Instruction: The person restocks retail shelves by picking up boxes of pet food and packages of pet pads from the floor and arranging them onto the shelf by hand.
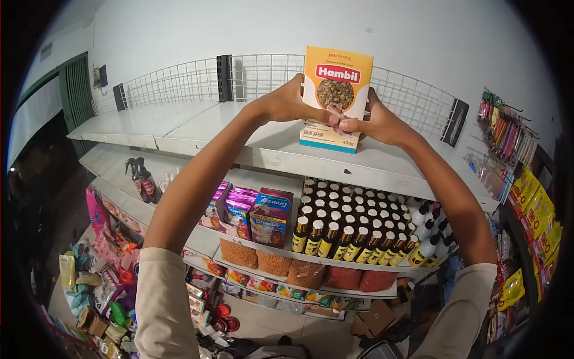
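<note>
An upright yellow, white and blue Hambil box (338, 82) is held between both hands at the front of the white top shelf (269, 149). My left hand (296, 103) wraps round the box's left side, its thumb across the lower front. From the right side my right hand (378, 119) grips it, the thumb meeting the other one near the middle. The fingers behind the box are hidden. Whether the bottom of the box touches the shelf, I cannot tell.
Below are purple Growssy boxes (270, 218), rows of white-capped bottles (344, 242) and black spray bottles (142, 179). Wire mesh (263, 69) stands behind the top shelf. Yellow Me-O packs (532, 203) hang at right. Mixed goods (113, 287) lie at lower left.
</note>
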Available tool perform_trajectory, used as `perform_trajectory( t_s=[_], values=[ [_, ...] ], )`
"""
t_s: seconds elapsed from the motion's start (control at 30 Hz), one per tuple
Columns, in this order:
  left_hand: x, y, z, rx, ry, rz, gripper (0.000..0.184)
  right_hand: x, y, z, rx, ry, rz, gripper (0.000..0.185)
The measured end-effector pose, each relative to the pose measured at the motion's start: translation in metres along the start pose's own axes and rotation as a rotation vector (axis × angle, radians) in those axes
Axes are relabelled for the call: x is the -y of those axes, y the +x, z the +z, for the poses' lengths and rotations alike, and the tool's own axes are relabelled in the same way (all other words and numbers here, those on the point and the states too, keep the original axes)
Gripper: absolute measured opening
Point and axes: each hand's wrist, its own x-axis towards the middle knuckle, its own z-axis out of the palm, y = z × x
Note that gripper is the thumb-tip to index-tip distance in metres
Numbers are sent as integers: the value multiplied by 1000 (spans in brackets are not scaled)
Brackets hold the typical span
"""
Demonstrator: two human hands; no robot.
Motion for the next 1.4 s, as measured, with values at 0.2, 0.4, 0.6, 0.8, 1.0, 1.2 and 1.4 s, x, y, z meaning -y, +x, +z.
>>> perform_trajectory(
  t_s=[0.2, 0.4, 0.6, 0.8, 1.0, 1.2, 1.4],
  values=[
    [16, -6, -7, -45, 134, -69, 116, 20, -4, -8, 81, -53, 68, 108],
    [-10, -33, -19, -119, 254, -192, 124, 39, -23, -30, -69, -175, 132, 135],
    [-48, -93, -24, -404, 665, 39, 88, 100, -83, -3, -352, -368, -46, 103],
    [-66, -161, -33, -487, 577, 124, 45, 139, -97, 60, -349, -287, -424, 75],
    [-45, -252, -63, -731, 491, 240, 18, 166, -47, 188, -67, 314, -542, 54],
    [16, -434, -92, -905, -58, -327, 15, 160, 17, 379, 417, 745, -295, 32],
    [103, -698, -64, -1273, -298, -851, 22, 160, 31, 631, 1005, 906, 161, 27]
  ],
)
